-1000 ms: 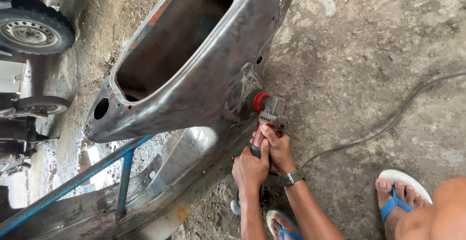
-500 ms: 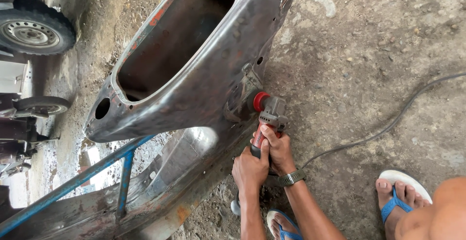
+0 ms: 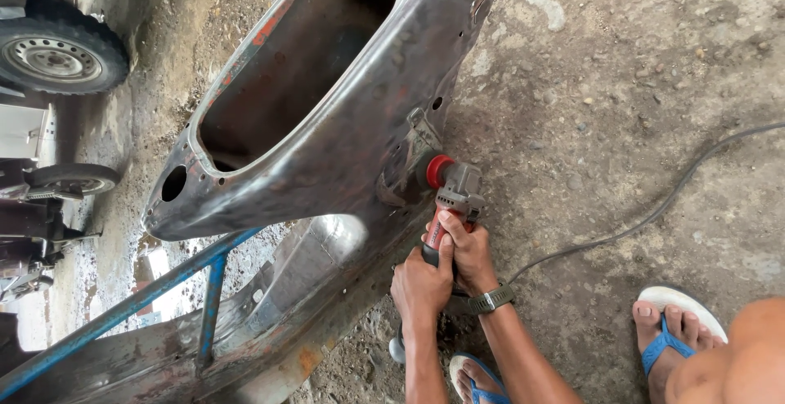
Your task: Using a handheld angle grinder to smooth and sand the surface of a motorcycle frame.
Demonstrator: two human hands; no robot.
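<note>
Change: almost nothing has moved since the earlier frame; both hands and the grinder hold the same place against the metal panel; the view has shifted only slightly.
Left hand: left hand [image 3: 421, 285] is wrapped round the rear of the grinder body; its grip is closed on the tool, fingers curled under, thumb up along the red part.
Right hand: right hand [image 3: 468, 249] sits just ahead of the left, touching it; its grip is closed on the grinder body, fingers over the top; a dark wristwatch [image 3: 489, 299] sits on that wrist.
Grinder: grinder [image 3: 450, 187] is grey with a red head; it points up and away from the person; its head touches the lower edge of the panel beside a small metal bracket [image 3: 406, 154].
Panel: bare, rusty car body panel [image 3: 343, 142] leans across the upper left, with a large opening and a small round hole near its lower end.
Cable: grey cable [image 3: 654, 208] runs over the ground from the hands to the right edge.
Ground: rough concrete ground [image 3: 621, 85].
Feet: two feet in blue sandals [image 3: 675, 330] rest at the bottom edge.
Surroundings: blue steel bar [image 3: 123, 310] crosses the lower left; a car wheel [image 3: 57, 54] stands at the top left.
</note>
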